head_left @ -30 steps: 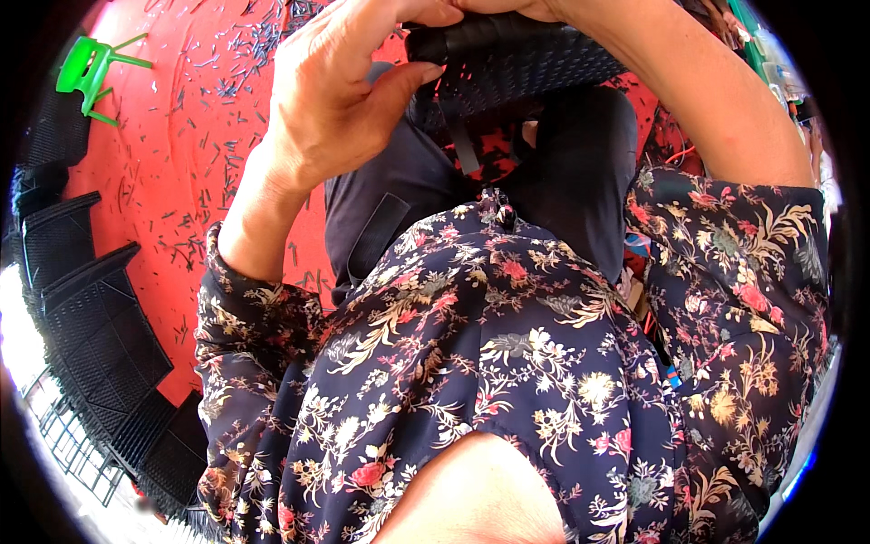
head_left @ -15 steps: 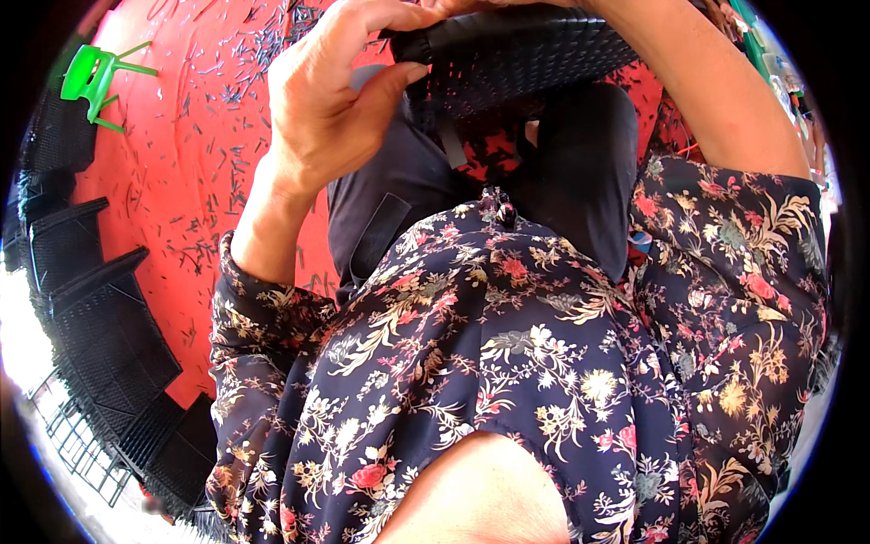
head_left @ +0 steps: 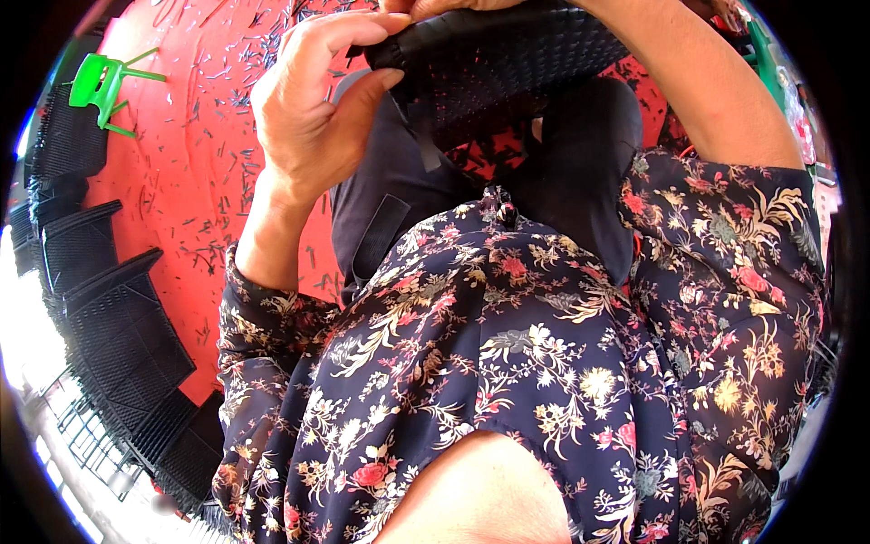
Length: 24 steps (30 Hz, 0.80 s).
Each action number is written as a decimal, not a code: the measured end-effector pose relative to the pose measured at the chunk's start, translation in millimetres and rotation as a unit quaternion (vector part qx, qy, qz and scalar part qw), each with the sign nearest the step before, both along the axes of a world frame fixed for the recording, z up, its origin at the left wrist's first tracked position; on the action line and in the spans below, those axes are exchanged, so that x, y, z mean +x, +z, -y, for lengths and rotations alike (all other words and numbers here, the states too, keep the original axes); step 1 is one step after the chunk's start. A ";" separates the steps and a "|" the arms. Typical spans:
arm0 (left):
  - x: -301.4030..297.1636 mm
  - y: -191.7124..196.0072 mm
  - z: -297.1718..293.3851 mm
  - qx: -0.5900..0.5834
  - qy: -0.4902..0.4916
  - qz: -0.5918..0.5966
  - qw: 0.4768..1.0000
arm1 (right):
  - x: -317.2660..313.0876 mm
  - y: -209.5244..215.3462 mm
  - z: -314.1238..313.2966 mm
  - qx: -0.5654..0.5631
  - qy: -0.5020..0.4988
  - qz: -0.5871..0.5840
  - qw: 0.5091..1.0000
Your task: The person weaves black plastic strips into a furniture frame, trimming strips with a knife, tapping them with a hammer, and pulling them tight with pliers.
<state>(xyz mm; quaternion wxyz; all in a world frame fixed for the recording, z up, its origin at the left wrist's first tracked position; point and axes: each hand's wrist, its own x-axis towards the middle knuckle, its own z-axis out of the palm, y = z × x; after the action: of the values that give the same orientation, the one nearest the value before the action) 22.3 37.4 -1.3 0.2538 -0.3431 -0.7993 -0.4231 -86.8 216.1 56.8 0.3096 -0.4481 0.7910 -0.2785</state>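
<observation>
The left hand (head_left: 313, 113) is partly curled, its thumb spread from the fingers; it has hold of the left end of a black woven piece (head_left: 517, 68), the thumb tip against the near side and the fingertips at the upper edge; the right hand (head_left: 449, 6) is cut off by the top of the view, with only part of its fingers showing close by the left fingertips, at the upper edge of the same piece; how far it is open, and whether it grips anything, I cannot tell. The black woven piece is tilted, above the person's knees; whether it rests on them is hidden. A narrow dark strip (head_left: 424, 145) hangs below its left end, against the left leg of the dark trousers (head_left: 584, 172); the floral blouse (head_left: 507, 308) fills the nearer part of the view. The red floor (head_left: 149, 195) is strewn with black scraps (head_left: 260, 62), thickest toward its far edge, with more lying between the legs; a small green chair (head_left: 100, 86) is near the floor's far left corner; a row of black woven items (head_left: 127, 335) lines the floor's left edge, curving toward the near left corner.
</observation>
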 end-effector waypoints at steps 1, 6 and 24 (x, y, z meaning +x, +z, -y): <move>-0.9 -0.1 0.6 -0.002 -0.004 -0.004 1.000 | -1.6 -1.9 -0.1 -0.010 0.005 -0.008 1.000; -3.6 -0.8 1.7 0.005 -0.020 0.000 1.000 | -6.5 -7.1 0.2 -0.044 0.014 -0.054 0.997; -18.1 -9.6 12.6 0.039 0.000 -0.038 0.999 | -17.1 -12.0 17.5 -0.065 0.003 0.008 0.998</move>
<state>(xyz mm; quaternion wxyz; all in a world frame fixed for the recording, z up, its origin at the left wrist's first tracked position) 4.2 24.8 -10.9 0.2973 -0.3484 -0.7719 -0.4409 -103.9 198.6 44.8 0.2867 -0.4676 0.7675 -0.3317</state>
